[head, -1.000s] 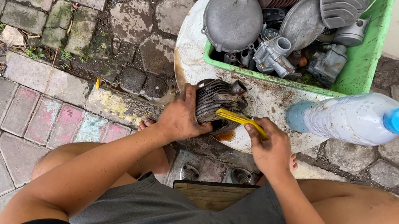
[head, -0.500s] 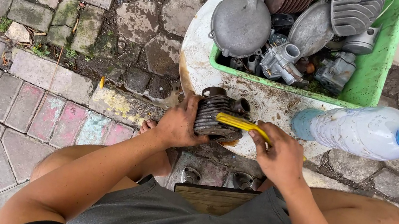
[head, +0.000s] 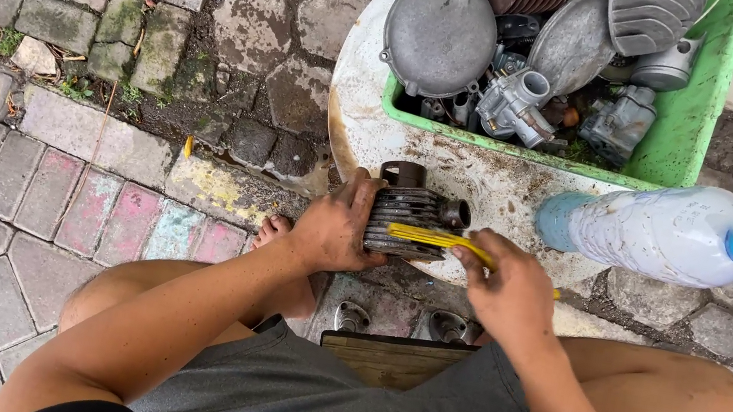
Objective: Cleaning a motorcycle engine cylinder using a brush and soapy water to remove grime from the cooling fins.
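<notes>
Round white table [head: 355, 126], stained, on paving. Green crate [head: 689, 120] of grey engine parts at the far edge. Plastic bottle [head: 652, 232] with blue cap lying at the right edge. Dark finned cylinder [head: 408, 221] at the near edge, left hand [head: 333, 228] with grip clamped on its left side. Right hand [head: 510, 292] with grip closed around a yellow brush [head: 435, 238], laid across the fins.

A crate [head: 691, 140] of engine parts [head: 520, 103] sits behind the finned cylinder [head: 409, 218], bottle [head: 666, 234] right.
</notes>
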